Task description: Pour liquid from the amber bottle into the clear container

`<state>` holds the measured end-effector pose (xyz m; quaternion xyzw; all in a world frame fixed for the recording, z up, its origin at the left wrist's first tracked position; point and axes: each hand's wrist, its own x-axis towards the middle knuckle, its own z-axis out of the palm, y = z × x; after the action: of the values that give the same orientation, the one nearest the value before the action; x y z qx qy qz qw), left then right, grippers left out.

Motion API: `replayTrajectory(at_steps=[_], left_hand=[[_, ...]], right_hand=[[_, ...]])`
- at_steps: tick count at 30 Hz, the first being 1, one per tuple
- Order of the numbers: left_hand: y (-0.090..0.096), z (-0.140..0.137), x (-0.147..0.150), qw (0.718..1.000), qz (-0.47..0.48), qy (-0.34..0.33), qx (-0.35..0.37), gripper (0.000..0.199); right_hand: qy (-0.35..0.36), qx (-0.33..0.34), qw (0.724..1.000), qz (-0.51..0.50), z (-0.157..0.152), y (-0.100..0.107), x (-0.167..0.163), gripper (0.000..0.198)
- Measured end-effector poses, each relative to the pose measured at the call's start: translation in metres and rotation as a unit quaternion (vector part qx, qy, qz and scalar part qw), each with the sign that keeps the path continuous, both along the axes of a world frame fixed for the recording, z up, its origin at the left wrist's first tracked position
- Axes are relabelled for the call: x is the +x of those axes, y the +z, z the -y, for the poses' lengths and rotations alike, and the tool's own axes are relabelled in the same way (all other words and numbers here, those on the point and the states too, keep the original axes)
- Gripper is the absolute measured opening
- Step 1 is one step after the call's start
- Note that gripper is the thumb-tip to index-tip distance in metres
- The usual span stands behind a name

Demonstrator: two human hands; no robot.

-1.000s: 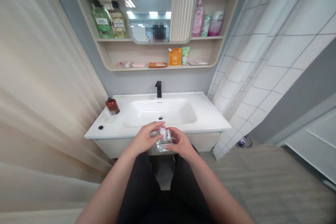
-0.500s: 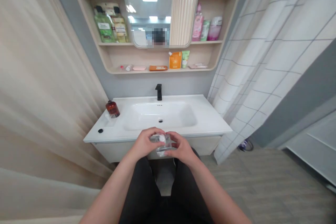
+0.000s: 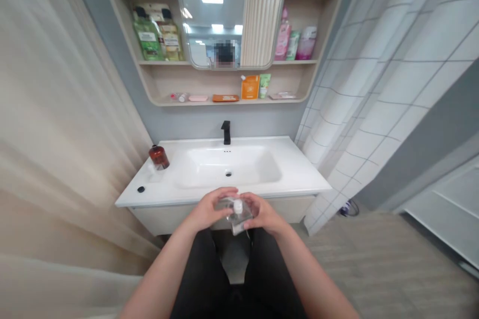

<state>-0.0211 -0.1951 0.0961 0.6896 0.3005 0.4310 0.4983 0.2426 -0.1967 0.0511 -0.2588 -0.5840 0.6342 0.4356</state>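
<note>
Between my hands, in front of the basin's front edge, is a small clear bottle (image 3: pixel 239 217) with a white cap (image 3: pixel 238 205) facing up towards me. My left hand (image 3: pixel 212 209) grips it from the left, thumb beside the cap and fingers along the far side. From the right, my right hand (image 3: pixel 264 215) holds its other side with bent fingers. The lower end of the bottle shows a whitish patch. Fingers hide part of its outline.
A white washbasin (image 3: pixel 299 172) with a black faucet (image 3: pixel 226 132) lies ahead. On its left stand a brown bottle (image 3: pixel 159 157), a blurred transparent item (image 3: pixel 152 173) and a black cap (image 3: pixel 140 189). Above, shelves (image 3: pixel 164 102) hold toiletries around a mirror (image 3: pixel 213 15). Curtains hang at both sides.
The clear bottle has tilted and come slightly lower and to the right, so its white cap shows more plainly. Both hands have shifted with it, the left thumb moving off the cap.
</note>
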Motion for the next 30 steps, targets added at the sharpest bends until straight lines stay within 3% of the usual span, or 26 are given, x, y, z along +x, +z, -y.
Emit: replayTrajectory(at_steps=[3, 6, 9, 12, 15, 19, 23, 27, 30], left_hand=[[-0.012, -0.028, -0.034, 0.994, -0.044, 0.098, 0.021, 0.066], [-0.032, -0.063, -0.078, 0.942, -0.210, 0.258, 0.044, 0.042], [-0.054, -0.090, -0.108, 0.877, -0.358, 0.315, 0.061, 0.033], [-0.069, -0.102, -0.115, 0.846, -0.431, 0.310, 0.049, 0.035], [-0.078, -0.105, -0.109, 0.809, -0.502, 0.303, 0.038, 0.038], [-0.079, -0.104, -0.100, 0.761, -0.573, 0.298, 0.055, 0.041], [-0.075, -0.105, -0.100, 0.753, -0.587, 0.291, 0.060, 0.043], [-0.075, -0.104, -0.099, 0.750, -0.589, 0.296, 0.057, 0.042], [-0.081, -0.103, -0.098, 0.769, -0.556, 0.312, 0.048, 0.038]], right_hand=[[-0.174, 0.023, 0.984, 0.007, -0.022, 0.001, 0.020, 0.083], [-0.337, 0.032, 0.940, 0.044, -0.058, 0.002, 0.061, 0.085], [-0.473, 0.032, 0.872, 0.118, -0.101, 0.000, 0.116, 0.088], [-0.583, 0.009, 0.789, 0.192, -0.138, -0.008, 0.166, 0.090], [-0.629, -0.008, 0.736, 0.252, -0.163, -0.018, 0.201, 0.090], [-0.642, -0.008, 0.708, 0.294, -0.181, -0.033, 0.220, 0.088], [-0.635, -0.024, 0.701, 0.324, -0.185, -0.042, 0.221, 0.089], [-0.629, -0.036, 0.697, 0.342, -0.182, -0.038, 0.215, 0.096], [-0.669, 0.050, 0.662, 0.334, -0.170, -0.027, 0.203, 0.100]])
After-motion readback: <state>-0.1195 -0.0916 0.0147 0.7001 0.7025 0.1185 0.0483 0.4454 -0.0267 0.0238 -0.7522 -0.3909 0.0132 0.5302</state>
